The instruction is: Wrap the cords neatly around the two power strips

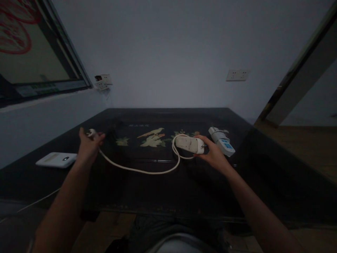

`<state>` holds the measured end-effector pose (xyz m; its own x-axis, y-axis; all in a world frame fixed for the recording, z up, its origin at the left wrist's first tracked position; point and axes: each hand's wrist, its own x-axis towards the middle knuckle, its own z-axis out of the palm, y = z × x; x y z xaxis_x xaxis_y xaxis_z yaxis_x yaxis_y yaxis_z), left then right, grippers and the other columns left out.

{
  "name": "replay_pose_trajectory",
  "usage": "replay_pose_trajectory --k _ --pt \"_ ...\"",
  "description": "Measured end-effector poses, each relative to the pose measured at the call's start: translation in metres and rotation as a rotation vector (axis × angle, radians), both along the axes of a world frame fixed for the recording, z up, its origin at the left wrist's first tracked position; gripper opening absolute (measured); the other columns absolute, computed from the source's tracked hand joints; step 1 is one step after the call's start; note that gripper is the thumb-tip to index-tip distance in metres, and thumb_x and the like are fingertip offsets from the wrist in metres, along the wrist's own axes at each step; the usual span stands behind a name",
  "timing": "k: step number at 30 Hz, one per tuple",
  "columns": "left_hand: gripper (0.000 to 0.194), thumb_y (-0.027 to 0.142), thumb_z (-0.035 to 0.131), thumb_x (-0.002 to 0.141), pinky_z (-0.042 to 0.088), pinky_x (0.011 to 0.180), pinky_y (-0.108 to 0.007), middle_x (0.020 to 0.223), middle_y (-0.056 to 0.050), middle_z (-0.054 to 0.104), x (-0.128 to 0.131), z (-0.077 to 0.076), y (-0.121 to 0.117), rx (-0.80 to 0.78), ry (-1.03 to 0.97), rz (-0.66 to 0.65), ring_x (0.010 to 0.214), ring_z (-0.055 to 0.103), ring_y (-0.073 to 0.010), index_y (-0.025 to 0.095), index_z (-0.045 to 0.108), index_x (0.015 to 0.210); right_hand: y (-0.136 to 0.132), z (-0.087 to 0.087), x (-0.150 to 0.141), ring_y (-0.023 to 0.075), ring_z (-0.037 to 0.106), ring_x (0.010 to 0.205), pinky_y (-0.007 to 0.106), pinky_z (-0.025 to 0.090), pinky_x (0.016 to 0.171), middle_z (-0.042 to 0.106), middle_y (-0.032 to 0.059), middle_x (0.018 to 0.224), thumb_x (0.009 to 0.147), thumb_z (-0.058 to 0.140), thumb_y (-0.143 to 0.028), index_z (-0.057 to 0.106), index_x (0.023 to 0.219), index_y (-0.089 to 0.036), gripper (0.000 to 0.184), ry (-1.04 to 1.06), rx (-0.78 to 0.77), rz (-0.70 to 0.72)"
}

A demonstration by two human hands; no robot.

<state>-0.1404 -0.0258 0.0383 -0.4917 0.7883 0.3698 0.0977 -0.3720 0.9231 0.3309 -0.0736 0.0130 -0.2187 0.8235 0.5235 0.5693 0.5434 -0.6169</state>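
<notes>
My right hand [209, 153] grips the end of a white power strip [189, 144], held a little above the dark table [158, 196]. Its white cord [147, 172] loops beside the strip and runs left in a slack curve. At the other end, my left hand [91, 144] is closed on the white plug [92, 133], which sticks up between thumb and fingers. Just right of my right hand lies a second white power strip [223, 142] with its cord wound around it and a blue label. Near my left forearm rests a flat white device [56, 160].
Flowers and a bird decorate the tabletop. Wall sockets sit at the back left [104, 80] and back right [237, 75]. A window [39, 45] is on the left. A thin white cable [39, 200] hangs over the table's front left edge.
</notes>
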Motion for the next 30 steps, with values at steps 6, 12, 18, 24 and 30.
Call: replay_pose_trajectory --k 6,12,18,24,30 --pt "0.109 0.001 0.068 0.069 0.052 0.072 -0.023 0.101 -0.004 0.063 0.051 -0.044 0.045 -0.388 0.278 -0.168 0.077 0.063 -0.0100 0.024 -0.001 0.150 -0.038 -0.003 0.004 0.0254 0.059 0.106 0.041 0.048 0.089 0.061 0.0087 0.123 0.076 0.060 -0.010 0.053 0.125 -0.023 0.051 -0.260 0.034 0.054" --pt "0.093 0.002 0.062 0.069 0.048 0.092 -0.036 0.120 -0.014 0.062 0.101 -0.070 0.065 -0.455 0.538 -0.323 0.107 0.061 -0.0215 0.017 0.017 0.149 -0.068 -0.016 0.011 0.0244 0.058 0.097 0.039 0.049 0.081 0.062 0.0102 0.120 0.075 0.052 -0.001 0.052 0.130 -0.023 0.059 -0.471 0.194 0.047" --pt "0.066 0.005 0.059 0.072 0.037 0.103 -0.048 0.124 -0.014 0.061 0.130 -0.062 0.061 -0.411 0.815 -0.358 0.119 0.054 -0.0306 0.017 0.044 0.136 -0.076 -0.027 0.014 0.0245 0.059 0.096 0.038 0.049 0.078 0.062 0.0109 0.119 0.071 0.050 0.003 0.053 0.130 -0.023 0.064 -0.510 0.265 0.015" --pt "0.030 0.017 0.050 0.085 0.029 0.107 -0.053 0.130 -0.018 0.052 0.182 -0.037 -0.002 -0.275 1.038 -0.393 0.126 0.043 -0.0334 0.014 0.059 0.114 -0.079 -0.032 0.012 0.0233 0.062 0.093 0.037 0.051 0.075 0.062 0.0117 0.119 0.074 0.051 0.000 0.053 0.130 -0.022 0.061 -0.480 0.249 -0.018" --pt "0.043 0.052 0.064 0.077 0.050 0.083 -0.037 0.102 -0.011 0.065 0.257 -0.051 -0.096 -0.139 1.303 -0.780 0.094 0.060 -0.0265 0.015 0.059 0.099 -0.078 -0.036 0.012 0.0225 0.063 0.104 0.034 0.054 0.083 0.061 0.0113 0.121 0.076 0.051 -0.003 0.052 0.129 -0.022 0.057 -0.356 0.188 -0.013"
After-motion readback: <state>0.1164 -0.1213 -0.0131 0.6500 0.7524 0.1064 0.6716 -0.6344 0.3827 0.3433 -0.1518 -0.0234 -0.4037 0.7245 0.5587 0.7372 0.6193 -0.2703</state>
